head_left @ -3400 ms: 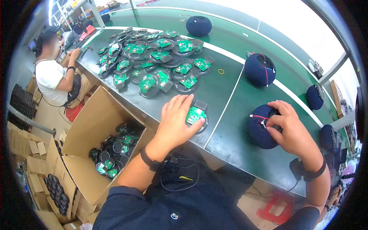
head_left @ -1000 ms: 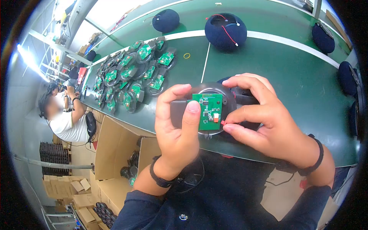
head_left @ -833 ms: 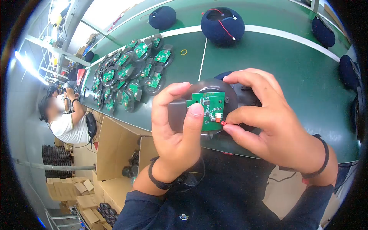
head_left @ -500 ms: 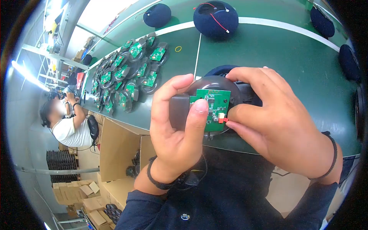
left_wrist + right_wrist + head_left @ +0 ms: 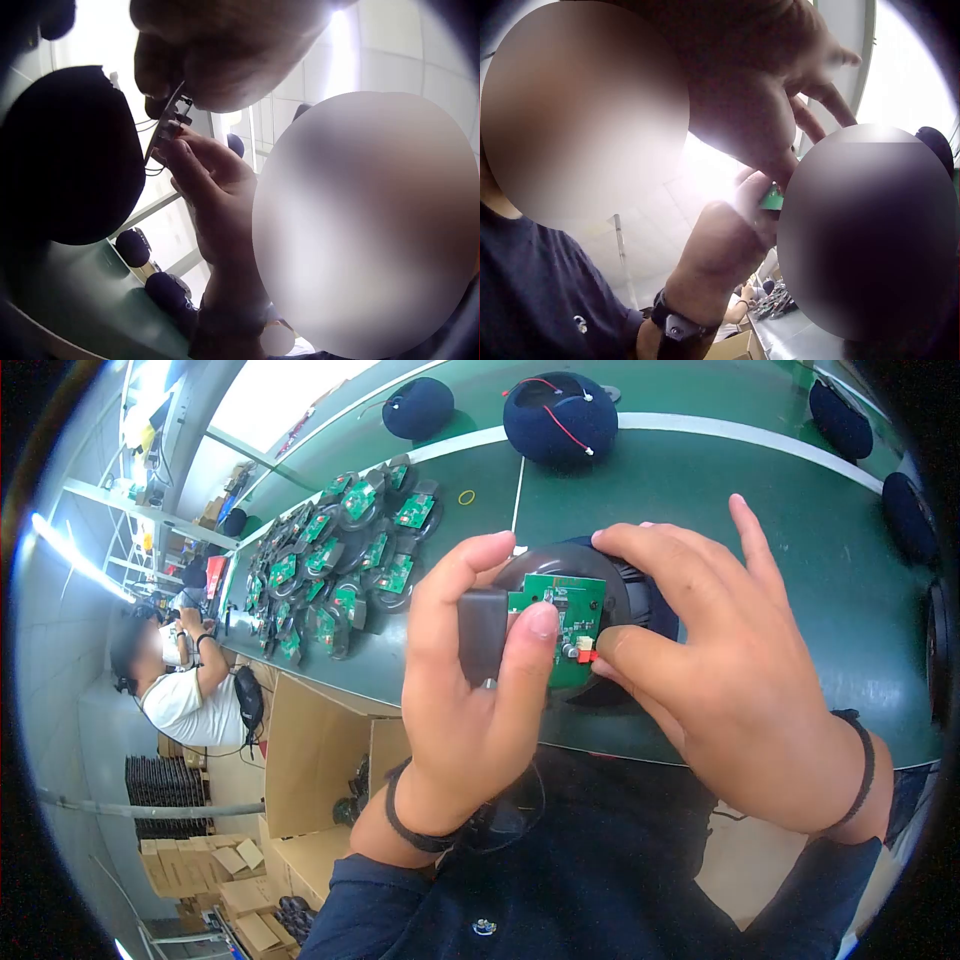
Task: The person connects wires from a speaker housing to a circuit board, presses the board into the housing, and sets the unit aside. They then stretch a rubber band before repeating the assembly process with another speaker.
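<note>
My left hand (image 5: 475, 710) grips a black round cover (image 5: 548, 563) that carries a green circuit board (image 5: 575, 595), the thumb lying over the board's left part. At the board's right edge, my right hand (image 5: 725, 670) pinches a small red wire plug (image 5: 588, 657) right at a white socket (image 5: 585, 643). Its little finger sticks up. Behind the cover, a navy fabric-covered round housing (image 5: 664, 615) shows only in part. The left wrist view has the board (image 5: 160, 139) edge-on between both hands, beside the housing's dark shape (image 5: 67, 157). A green corner of the board (image 5: 772, 199) shows in the right wrist view.
Left on the green table (image 5: 780, 540) lies a pile of black covers with boards (image 5: 335, 555). Another navy housing with red wires (image 5: 560, 420) stands farther back, and more line the right edge. An open cardboard box (image 5: 320, 750) stands below left. A seated person (image 5: 195, 695) works beyond.
My left hand has lifted the cover off the table and brought it right, to the housing. My right hand has moved the red plug from beside the board up to its socket.
</note>
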`<state>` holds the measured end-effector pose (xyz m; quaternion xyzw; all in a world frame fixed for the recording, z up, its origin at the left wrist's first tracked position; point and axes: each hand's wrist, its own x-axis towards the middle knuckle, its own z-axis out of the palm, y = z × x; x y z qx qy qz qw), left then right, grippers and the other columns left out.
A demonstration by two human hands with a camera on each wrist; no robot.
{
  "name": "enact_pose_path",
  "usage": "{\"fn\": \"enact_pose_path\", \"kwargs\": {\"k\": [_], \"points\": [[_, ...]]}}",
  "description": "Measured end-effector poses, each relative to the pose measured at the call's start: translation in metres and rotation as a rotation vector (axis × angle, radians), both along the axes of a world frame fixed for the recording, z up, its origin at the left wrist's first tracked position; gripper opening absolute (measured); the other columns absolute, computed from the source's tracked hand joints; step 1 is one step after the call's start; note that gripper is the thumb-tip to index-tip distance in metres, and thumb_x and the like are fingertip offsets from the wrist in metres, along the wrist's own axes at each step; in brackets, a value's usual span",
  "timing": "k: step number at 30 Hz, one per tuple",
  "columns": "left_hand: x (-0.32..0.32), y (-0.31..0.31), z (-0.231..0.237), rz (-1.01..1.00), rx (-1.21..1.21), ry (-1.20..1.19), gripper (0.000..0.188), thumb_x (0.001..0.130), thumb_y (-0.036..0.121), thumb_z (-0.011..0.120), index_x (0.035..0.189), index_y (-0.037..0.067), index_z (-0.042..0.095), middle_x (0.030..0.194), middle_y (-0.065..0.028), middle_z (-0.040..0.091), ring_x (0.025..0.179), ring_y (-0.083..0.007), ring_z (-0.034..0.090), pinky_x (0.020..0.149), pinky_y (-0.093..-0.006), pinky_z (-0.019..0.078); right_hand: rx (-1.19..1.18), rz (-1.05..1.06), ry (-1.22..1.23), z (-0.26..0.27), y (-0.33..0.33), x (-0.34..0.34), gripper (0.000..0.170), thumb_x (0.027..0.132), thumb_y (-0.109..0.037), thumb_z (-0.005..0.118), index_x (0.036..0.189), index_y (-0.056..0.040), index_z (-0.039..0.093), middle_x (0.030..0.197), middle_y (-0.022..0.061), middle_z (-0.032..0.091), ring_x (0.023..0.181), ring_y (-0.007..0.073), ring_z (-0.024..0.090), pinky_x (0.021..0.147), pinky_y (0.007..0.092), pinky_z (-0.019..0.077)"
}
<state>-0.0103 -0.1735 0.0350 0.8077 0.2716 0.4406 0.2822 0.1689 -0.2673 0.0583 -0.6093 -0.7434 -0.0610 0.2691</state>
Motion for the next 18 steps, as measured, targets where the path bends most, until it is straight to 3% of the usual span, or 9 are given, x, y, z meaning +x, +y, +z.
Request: {"fn": "enact_pose_path", "kwargs": {"k": [4, 6, 10, 13, 16, 18], "points": [[0.003, 0.001, 0.004, -0.045, -0.149, -0.048, 0.044, 0.099, 0.005, 0.066, 0.139, -0.004, 0.051, 0.123, -0.0162, 0.064, 0.105, -0.0196, 0.066, 0.090, -0.0306, 0.0527, 0.014, -0.021, -0.021, 0.002, -0.001, -0.004, 0.011, 0.080, -0.014, 0.076, 0.084, -0.0078, 0.067, 0.136, 0.0143, 0.058, 0.128, 0.0360, 0.055, 0.117, 0.0667, 0.0272], [0.006, 0.001, 0.007, -0.041, -0.054, -0.001, 0.045, 0.099, 0.013, 0.068, 0.139, 0.000, 0.053, 0.118, -0.0117, 0.068, 0.099, -0.0126, 0.063, 0.087, -0.0272, 0.0512, 0.016, -0.047, -0.055, 0.007, -0.003, -0.004, 0.013, 0.079, -0.014, 0.077, 0.084, -0.0078, 0.067, 0.136, 0.0137, 0.058, 0.128, 0.0364, 0.055, 0.117, 0.0675, 0.0270], [0.010, 0.004, 0.017, -0.022, 0.057, 0.074, 0.045, 0.099, 0.013, 0.067, 0.140, 0.001, 0.053, 0.118, -0.0113, 0.068, 0.098, -0.0126, 0.063, 0.087, -0.0273, 0.0513, 0.002, -0.014, -0.061, 0.008, -0.001, 0.004, 0.014, 0.079, -0.014, 0.078, 0.087, -0.0082, 0.069, 0.137, 0.0128, 0.058, 0.128, 0.0367, 0.055, 0.117, 0.0667, 0.0279], [0.009, 0.010, 0.013, -0.045, 0.019, 0.049, 0.045, 0.100, 0.007, 0.065, 0.141, -0.001, 0.049, 0.117, -0.0159, 0.067, 0.101, -0.0183, 0.067, 0.088, -0.0310, 0.0535, -0.007, 0.015, 0.079, 0.000, 0.011, 0.012, 0.014, 0.080, -0.015, 0.079, 0.089, -0.0082, 0.070, 0.136, 0.0121, 0.059, 0.126, 0.0380, 0.055, 0.116, 0.0651, 0.0298], [0.008, 0.016, -0.004, -0.107, -0.223, -0.192, 0.043, 0.102, 0.011, 0.063, 0.141, 0.000, 0.048, 0.119, -0.0127, 0.066, 0.104, -0.0149, 0.064, 0.090, -0.0288, 0.0512, -0.041, 0.079, 0.250, -0.009, 0.022, 0.016, 0.013, 0.083, -0.014, 0.080, 0.092, -0.0079, 0.073, 0.136, 0.0134, 0.059, 0.125, 0.0384, 0.056, 0.114, 0.0576, 0.0349], [0.006, 0.016, -0.010, -0.113, -0.279, -0.243, 0.043, 0.102, 0.012, 0.063, 0.141, 0.000, 0.048, 0.119, -0.0124, 0.066, 0.104, -0.0144, 0.063, 0.090, -0.0288, 0.0511, -0.094, 0.205, 0.516, -0.016, 0.027, 0.019, 0.011, 0.085, -0.012, 0.079, 0.093, -0.0068, 0.074, 0.137, 0.0148, 0.059, 0.126, 0.0367, 0.056, 0.111, 0.0489, 0.0391]]}}
